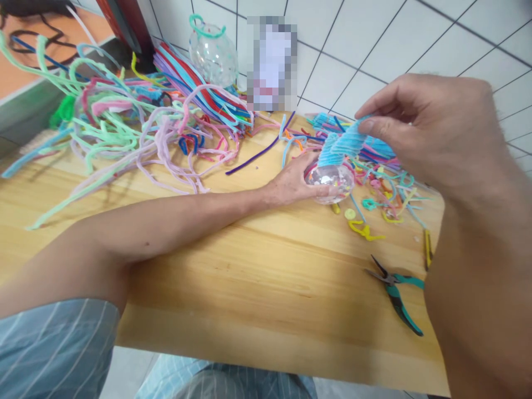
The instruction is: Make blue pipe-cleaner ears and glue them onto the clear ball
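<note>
My left hand (293, 180) is wrapped round a small clear round bowl (330, 185) with coloured bits showing in it, just above the table. A light-blue ribbed piece that looks made of pipe cleaners (338, 145) stands up at the bowl's mouth. Its upper end is pinched between the thumb and fingers of my right hand (409, 119). Whether the blue piece's lower end sits inside the bowl or behind its rim I cannot tell.
Loose pipe cleaners (166, 138) pile up at the left, with a bundle (199, 83) behind. A clear jar (214, 55) and a blurred-out phone-shaped object (272, 64) stand by the tiled wall (353, 44). Teal-handled pliers (394, 293) lie spread on the table's right (266, 282).
</note>
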`<move>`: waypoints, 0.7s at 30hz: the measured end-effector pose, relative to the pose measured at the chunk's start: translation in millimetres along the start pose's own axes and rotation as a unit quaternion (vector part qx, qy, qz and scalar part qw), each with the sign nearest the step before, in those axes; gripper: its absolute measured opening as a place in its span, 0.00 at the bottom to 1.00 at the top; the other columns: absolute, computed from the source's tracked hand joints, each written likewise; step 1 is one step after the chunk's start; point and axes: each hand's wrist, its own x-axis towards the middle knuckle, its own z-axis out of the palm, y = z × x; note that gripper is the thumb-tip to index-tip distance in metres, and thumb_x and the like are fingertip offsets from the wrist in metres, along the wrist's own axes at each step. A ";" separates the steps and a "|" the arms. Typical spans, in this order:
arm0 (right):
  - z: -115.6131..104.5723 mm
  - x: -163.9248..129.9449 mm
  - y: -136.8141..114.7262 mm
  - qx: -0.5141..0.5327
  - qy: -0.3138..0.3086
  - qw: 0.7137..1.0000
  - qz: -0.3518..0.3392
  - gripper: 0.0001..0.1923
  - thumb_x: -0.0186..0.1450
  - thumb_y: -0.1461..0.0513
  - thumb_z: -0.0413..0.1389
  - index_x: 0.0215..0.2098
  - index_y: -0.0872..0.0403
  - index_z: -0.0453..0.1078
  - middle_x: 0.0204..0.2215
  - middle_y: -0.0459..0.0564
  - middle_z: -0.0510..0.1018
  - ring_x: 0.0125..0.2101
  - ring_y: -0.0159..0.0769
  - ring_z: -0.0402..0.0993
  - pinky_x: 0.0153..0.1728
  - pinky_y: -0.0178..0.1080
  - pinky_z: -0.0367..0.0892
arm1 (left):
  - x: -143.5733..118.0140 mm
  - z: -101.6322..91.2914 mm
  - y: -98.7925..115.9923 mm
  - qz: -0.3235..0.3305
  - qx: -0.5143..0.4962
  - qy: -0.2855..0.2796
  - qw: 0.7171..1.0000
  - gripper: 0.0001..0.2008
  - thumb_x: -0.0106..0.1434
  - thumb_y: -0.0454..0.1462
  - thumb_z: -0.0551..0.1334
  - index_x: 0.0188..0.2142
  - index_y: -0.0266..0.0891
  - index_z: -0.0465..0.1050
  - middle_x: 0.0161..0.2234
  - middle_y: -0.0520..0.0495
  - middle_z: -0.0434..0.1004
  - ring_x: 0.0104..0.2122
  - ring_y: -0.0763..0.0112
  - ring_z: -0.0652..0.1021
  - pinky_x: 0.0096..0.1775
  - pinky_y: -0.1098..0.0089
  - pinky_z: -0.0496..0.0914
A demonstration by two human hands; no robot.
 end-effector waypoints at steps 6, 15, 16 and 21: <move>2.0 0.5 0.6 -0.038 -0.008 0.999 0.000 0.04 0.68 0.57 0.64 0.39 0.38 0.82 0.36 0.45 0.89 0.37 0.45 0.86 0.41 0.49 0.79 | 1.3 1.2 0.9 0.006 -0.016 -0.005 1.000 0.40 0.59 0.57 0.77 0.64 0.42 0.73 0.64 0.36 0.78 0.65 0.48 0.77 0.68 0.50 0.71; 3.5 -4.6 -3.5 -0.083 0.005 0.996 -0.019 0.12 0.73 0.60 0.60 0.48 0.42 0.84 0.39 0.44 0.88 0.39 0.40 0.83 0.44 0.47 0.76 | 1.0 -0.3 -1.1 0.008 -0.008 -0.005 1.000 0.40 0.59 0.57 0.77 0.64 0.41 0.74 0.65 0.35 0.78 0.65 0.47 0.77 0.68 0.49 0.71; 2.1 -7.2 -2.6 -0.083 0.015 0.996 -0.016 0.12 0.73 0.61 0.59 0.49 0.43 0.84 0.40 0.44 0.88 0.40 0.40 0.83 0.44 0.47 0.76 | 0.8 -0.6 -1.3 0.010 -0.004 -0.003 1.000 0.40 0.59 0.57 0.77 0.64 0.41 0.74 0.65 0.35 0.77 0.65 0.47 0.77 0.68 0.49 0.70; -9.9 -27.4 4.8 -0.073 0.058 0.993 0.069 0.10 0.74 0.58 0.62 0.49 0.43 0.85 0.39 0.45 0.88 0.38 0.38 0.85 0.41 0.46 0.78 | 0.4 -0.7 -2.7 0.014 0.002 -0.004 1.000 0.40 0.59 0.57 0.77 0.64 0.40 0.73 0.66 0.34 0.77 0.66 0.47 0.77 0.68 0.49 0.70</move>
